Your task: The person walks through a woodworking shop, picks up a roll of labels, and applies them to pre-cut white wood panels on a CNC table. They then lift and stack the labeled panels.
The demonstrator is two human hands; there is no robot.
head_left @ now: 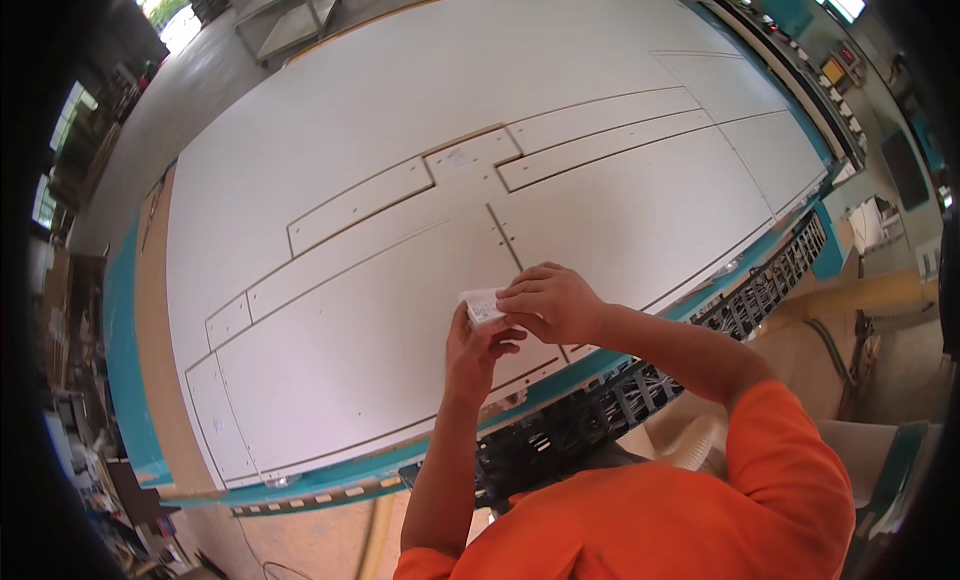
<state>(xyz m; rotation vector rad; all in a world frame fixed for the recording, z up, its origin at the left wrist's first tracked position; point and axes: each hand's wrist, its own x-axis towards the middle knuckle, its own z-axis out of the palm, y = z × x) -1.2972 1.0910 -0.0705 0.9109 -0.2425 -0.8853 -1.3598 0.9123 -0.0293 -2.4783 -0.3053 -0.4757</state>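
Over the near middle of a large white panel (340, 340), both my hands are on a small white pad of printed labels (482, 308). My left hand (472, 352) grips it from below and the left side, thumb up along its edge. With bent fingers, my right hand (553, 302) pinches the pad's right upper edge. Whether one label is being lifted off cannot be made out. Dark cut lines divide the panel into several pieces with small drilled holes. One label (458, 157) lies on a narrow piece farther off, and another (218, 426) on the near left piece.
The panel lies on a teal machine bed (125, 350), with a brown board edge (158, 280) showing at left. A black cable chain (650, 392) runs along the near side. Machine parts line the far right; a metal cart (300, 25) stands at the far left.
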